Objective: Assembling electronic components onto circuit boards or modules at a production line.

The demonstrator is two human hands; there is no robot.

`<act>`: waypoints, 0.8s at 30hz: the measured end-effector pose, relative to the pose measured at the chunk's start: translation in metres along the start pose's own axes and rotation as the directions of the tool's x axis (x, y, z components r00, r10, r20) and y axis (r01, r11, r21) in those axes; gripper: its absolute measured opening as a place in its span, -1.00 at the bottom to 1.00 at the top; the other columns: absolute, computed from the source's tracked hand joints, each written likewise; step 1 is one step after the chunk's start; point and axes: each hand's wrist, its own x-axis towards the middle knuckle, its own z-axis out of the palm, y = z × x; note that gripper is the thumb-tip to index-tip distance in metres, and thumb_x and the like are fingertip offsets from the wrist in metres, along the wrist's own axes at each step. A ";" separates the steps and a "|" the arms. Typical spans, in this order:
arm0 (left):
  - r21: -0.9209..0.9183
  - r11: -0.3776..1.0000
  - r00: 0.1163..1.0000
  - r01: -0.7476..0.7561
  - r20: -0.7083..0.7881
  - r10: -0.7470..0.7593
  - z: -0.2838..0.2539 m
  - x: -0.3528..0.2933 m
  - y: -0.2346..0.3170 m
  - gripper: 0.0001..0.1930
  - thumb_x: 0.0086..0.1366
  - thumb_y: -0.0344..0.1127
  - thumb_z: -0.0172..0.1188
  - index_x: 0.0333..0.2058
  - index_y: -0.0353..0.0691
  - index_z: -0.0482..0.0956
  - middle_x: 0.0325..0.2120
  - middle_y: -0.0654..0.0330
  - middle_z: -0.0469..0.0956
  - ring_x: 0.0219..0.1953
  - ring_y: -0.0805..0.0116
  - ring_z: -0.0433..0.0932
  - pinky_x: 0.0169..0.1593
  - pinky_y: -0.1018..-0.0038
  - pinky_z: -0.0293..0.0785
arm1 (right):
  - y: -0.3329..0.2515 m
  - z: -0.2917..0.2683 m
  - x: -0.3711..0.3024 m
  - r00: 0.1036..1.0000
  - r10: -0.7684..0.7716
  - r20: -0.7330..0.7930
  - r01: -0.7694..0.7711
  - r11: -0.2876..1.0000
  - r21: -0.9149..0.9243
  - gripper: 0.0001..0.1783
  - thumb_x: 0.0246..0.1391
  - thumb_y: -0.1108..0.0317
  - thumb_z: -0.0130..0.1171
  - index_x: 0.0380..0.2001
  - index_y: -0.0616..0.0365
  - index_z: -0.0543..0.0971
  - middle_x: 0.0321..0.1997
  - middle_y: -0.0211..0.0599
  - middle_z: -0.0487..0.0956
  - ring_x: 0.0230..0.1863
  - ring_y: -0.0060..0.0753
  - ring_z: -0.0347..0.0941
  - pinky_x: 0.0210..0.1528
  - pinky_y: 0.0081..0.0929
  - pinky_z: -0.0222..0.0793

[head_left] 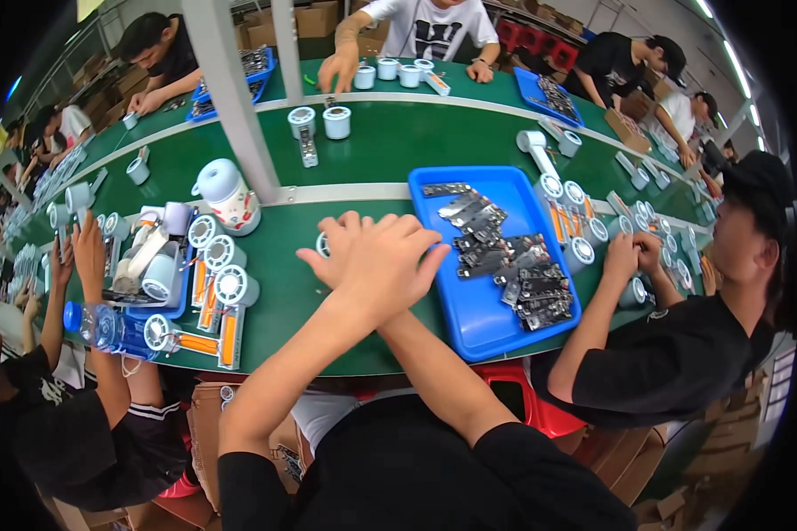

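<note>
In middle of frame, left hand [391,265] is lying over right hand [338,251], forearms crossing. Left fingers are stretching apart, not closing on anything visible. Pale round fan head [321,245] is showing beside right thumb, its larger part hiding behind right hand; whether right palm is gripping it, cannot tell. Blue tray [474,323] is holding dark pieces [480,219], right of hands. More fan heads [224,254] are standing left on green table [283,323].
</note>
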 end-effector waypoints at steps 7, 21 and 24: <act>-0.101 0.987 0.809 0.122 0.587 -0.040 0.108 0.029 0.003 -0.75 0.21 -0.20 0.29 -0.32 -0.29 0.72 -0.40 -0.05 0.65 -0.35 -0.12 0.61 -0.27 0.11 0.54 | 0.006 -0.012 -0.041 0.989 0.024 -0.146 -0.039 0.995 -0.097 -0.21 0.21 0.21 0.20 0.41 0.29 0.19 0.24 0.19 0.37 0.12 0.13 0.39 0.24 -0.08 0.27; -0.097 0.898 0.685 0.429 0.683 -0.254 0.067 0.046 -0.001 -0.83 0.23 -0.42 0.08 -0.31 -0.37 0.61 -0.42 -0.04 0.67 -0.45 -0.07 0.59 -0.30 0.17 0.54 | 0.015 -0.032 -0.077 0.999 0.010 -0.038 -0.002 0.982 0.190 -0.50 0.29 0.39 0.04 0.24 0.36 0.35 0.19 0.15 0.46 0.11 0.07 0.46 0.14 -0.16 0.38; -0.260 0.718 0.671 0.645 0.642 -0.371 0.010 0.024 -0.022 -0.81 0.35 -0.41 0.01 -0.14 -0.30 0.54 -0.46 0.13 0.66 -0.51 0.29 0.51 -0.34 0.34 0.51 | -0.001 -0.040 -0.067 0.999 0.043 0.002 -0.041 0.933 0.357 -0.54 0.27 0.43 -0.02 0.20 0.40 0.35 0.10 0.16 0.50 0.05 0.12 0.45 0.11 -0.13 0.38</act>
